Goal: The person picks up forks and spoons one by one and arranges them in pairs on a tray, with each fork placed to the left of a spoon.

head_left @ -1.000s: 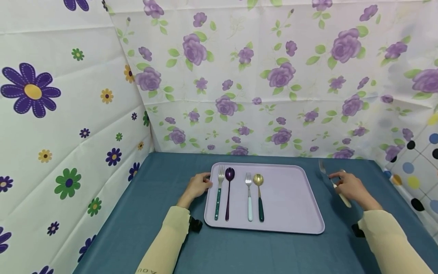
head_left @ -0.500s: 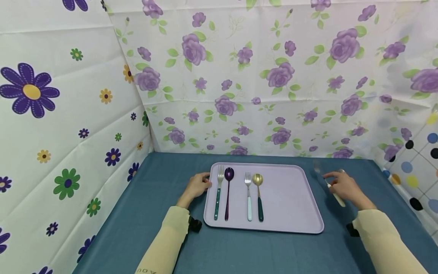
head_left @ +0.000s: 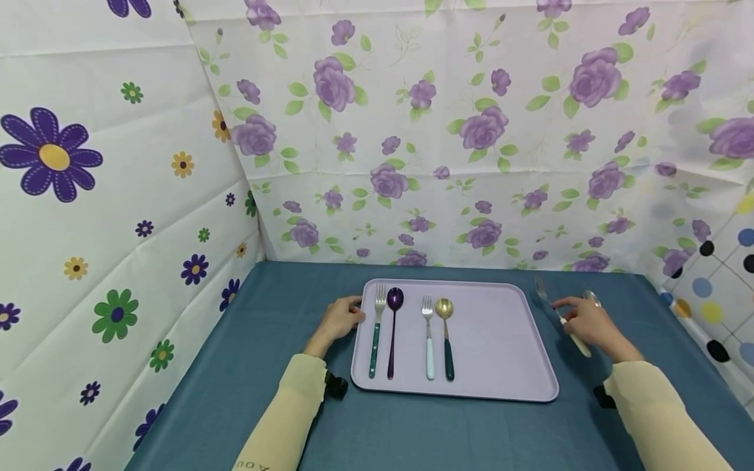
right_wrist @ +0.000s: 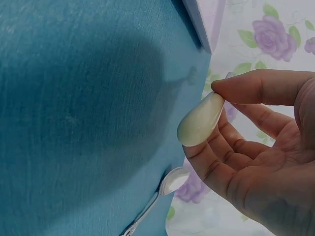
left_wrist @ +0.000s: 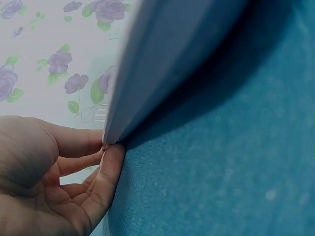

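Observation:
My left hand (head_left: pixel 340 320) pinches the left rim of a pale lilac tray (head_left: pixel 495 340), thumb and a finger meeting at its edge (left_wrist: pixel 114 132). On the tray lie a fork with a speckled green handle (head_left: pixel 375 340), a dark purple spoon (head_left: pixel 393 327), a fork with a mint handle (head_left: pixel 430 356) and a gold spoon with a dark green handle (head_left: pixel 449 353). Right of the tray, my right hand (head_left: pixel 589 325) holds a fork with a cream handle (head_left: pixel 580 345), tines pointing away. Thumb and fingers grip the handle (right_wrist: pixel 201 123) in the right wrist view.
A silver spoon (right_wrist: pixel 174 181) lies on the blue tablecloth (head_left: pixel 471 435) beyond the right hand, partly hidden in the head view. Floral sheets (head_left: pixel 436 131) stand behind and at the left side, and a dotted sheet (head_left: pixel 724 288) at the right.
My right hand has shifted a little left toward the tray with the fork, uncovering more of the silver spoon. The left hand and tray have stayed in place.

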A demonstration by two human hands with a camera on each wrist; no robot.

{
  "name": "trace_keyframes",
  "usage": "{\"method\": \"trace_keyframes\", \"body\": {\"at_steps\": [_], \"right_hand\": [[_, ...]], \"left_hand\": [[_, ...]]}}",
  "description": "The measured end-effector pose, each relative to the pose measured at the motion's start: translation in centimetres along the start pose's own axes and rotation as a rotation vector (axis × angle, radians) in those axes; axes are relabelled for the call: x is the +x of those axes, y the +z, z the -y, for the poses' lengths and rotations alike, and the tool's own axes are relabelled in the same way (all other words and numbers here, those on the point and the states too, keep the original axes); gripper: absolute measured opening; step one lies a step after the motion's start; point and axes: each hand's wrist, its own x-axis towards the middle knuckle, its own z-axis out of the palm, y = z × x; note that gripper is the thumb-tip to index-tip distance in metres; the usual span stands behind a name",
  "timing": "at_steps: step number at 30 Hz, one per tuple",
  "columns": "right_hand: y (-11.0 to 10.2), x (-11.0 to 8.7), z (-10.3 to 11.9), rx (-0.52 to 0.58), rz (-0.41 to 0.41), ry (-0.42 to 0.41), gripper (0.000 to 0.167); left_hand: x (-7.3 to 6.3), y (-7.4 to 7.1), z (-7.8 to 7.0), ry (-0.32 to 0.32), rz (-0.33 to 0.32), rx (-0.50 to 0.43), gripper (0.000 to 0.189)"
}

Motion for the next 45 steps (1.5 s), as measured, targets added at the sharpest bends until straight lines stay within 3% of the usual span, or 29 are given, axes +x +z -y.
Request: {"method": "trace_keyframes", "body": {"at_steps": [14,45], "right_hand": [[0.9,0.1,0.5,-0.015,0.036,-0.024,0.054],[2.8,0.8,3.2,-0.03,0.033,-0.089,0.054]], "left_hand": [[0.4,0.0,0.2,0.02,0.012,-0.01,0.047],[0.3,0.0,0.2,0.011,0.006,0.0,0.046]]}}
